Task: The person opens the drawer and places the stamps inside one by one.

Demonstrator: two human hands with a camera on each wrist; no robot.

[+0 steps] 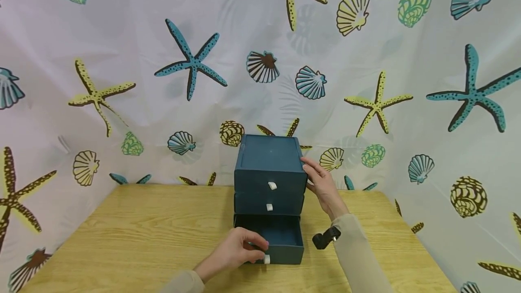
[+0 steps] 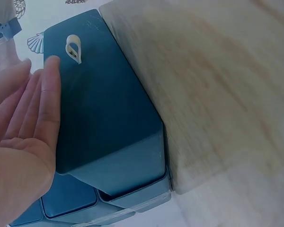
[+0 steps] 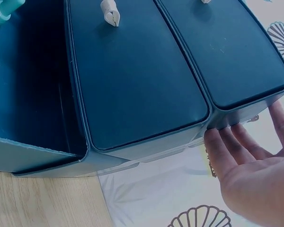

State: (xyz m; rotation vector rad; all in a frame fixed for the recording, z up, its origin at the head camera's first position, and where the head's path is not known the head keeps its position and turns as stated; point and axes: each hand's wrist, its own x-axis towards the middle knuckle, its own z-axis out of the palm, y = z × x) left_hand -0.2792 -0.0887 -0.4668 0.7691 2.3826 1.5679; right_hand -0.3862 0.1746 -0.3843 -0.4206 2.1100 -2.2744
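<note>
A shell-printed curtain (image 1: 122, 35) hangs behind a wooden table (image 1: 122, 238). On it stands a small blue chest (image 1: 268, 157); its bottom drawer (image 1: 281, 238) is pulled out. The left hand (image 1: 240, 250) curls on the drawer front by its white tab (image 1: 267, 259), while the right hand (image 1: 321, 184), fingers straight, steadies the chest's side. The drawer seems in mid slide; moving it further needs a straight, even motion.

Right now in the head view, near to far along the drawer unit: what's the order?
Left hand at the bottom drawer's white pull tab → open bottom drawer → middle drawer tab → top drawer tab → flat top of the blue drawer unit → seashell curtain.
</note>
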